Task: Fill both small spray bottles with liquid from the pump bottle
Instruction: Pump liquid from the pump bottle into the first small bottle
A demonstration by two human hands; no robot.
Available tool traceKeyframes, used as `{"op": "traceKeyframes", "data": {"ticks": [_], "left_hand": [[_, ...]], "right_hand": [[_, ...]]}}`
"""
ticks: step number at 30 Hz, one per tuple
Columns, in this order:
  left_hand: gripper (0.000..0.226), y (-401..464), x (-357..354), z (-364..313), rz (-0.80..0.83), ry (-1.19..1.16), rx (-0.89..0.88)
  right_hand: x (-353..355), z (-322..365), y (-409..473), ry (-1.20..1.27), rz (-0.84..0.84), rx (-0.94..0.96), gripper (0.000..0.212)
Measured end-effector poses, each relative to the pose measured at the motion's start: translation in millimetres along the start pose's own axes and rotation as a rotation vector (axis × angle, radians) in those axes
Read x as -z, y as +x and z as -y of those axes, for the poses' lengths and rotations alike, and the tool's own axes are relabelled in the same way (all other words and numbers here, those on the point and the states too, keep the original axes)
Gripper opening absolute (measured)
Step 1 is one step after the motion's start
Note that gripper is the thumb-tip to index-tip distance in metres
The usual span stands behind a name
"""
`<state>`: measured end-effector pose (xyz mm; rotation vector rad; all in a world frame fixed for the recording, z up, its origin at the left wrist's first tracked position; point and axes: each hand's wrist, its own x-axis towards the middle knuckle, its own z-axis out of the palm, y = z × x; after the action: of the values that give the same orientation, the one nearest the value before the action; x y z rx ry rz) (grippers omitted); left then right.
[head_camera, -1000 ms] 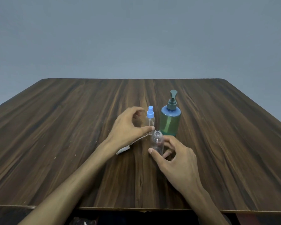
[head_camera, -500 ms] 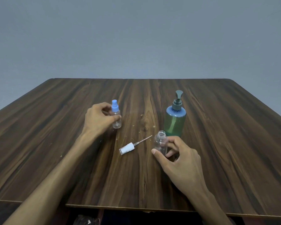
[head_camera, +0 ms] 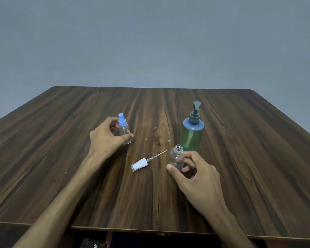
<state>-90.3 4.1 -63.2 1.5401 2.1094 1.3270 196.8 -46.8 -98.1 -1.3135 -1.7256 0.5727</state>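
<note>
Two hands worked a wooden table (head_camera: 258, 185). Nearest, at 5 o'clock, the right hand (head_camera: 197, 173) pinched the open bottle (head_camera: 176, 158), upright, uncapped. At 9 o'clock of it lay the white spray cap (head_camera: 139, 164). Farther, at 11 o'clock, the left hand (head_camera: 106, 137) gripped the blue-capped bottle (head_camera: 124, 129). The pump bottle (head_camera: 192, 135) stood just behind. Judgement: steady the open bottle squarely under the spout before pumping.

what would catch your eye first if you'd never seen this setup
The tall green pump bottle stands out, upright right of centre on the wooden table. Just in front of it the right hand holds an open clear bottle, its white sprayer lying alongside, while the left hand grips a blue-capped bottle further left.
</note>
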Motion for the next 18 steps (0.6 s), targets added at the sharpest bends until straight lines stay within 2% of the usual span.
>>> {"op": "traceKeyframes", "data": {"ticks": [2, 3, 5, 6, 8, 10, 12, 14, 16, 18], "left_hand": [[0.064, -11, 5, -7, -0.073, 0.003, 0.008], [0.060, -20, 8, -13, -0.153, -0.045, -0.018], [0.036, -46, 12, -30, -0.321, -0.234, -0.128], [0.023, -60, 11, -39, -0.345, -0.321, -0.179], [0.014, -88, 4, -57, -0.218, -0.424, -0.230], [0.032, -107, -8, -70, -0.004, -0.443, -0.250], [0.050, -117, -20, -77, 0.142, -0.440, -0.260], [0.049, -118, -31, -80, 0.194, -0.445, -0.281], [0.041, -116, -39, -82, 0.201, -0.497, -0.266], [0.039, -114, -45, -81, 0.193, -0.554, -0.250]], "right_hand": [[0, 1, 0, 0.011, -0.010, 0.007, 0.040], [0, 2, 1, 0.016, -0.019, 0.014, 0.043], [0, 6, 2, 0.024, -0.043, 0.036, 0.044], [0, 8, 3, 0.028, -0.059, 0.050, 0.044], [1, 15, 4, 0.032, -0.084, 0.084, 0.041], [2, 23, 4, 0.035, -0.091, 0.117, 0.038], [3, 30, 5, 0.050, -0.071, 0.130, 0.039], [5, 34, 5, 0.059, -0.065, 0.140, 0.044], [8, 35, 4, 0.046, -0.074, 0.149, 0.041], [17, 35, 5, 0.034, -0.006, 0.143, 0.037]]}}
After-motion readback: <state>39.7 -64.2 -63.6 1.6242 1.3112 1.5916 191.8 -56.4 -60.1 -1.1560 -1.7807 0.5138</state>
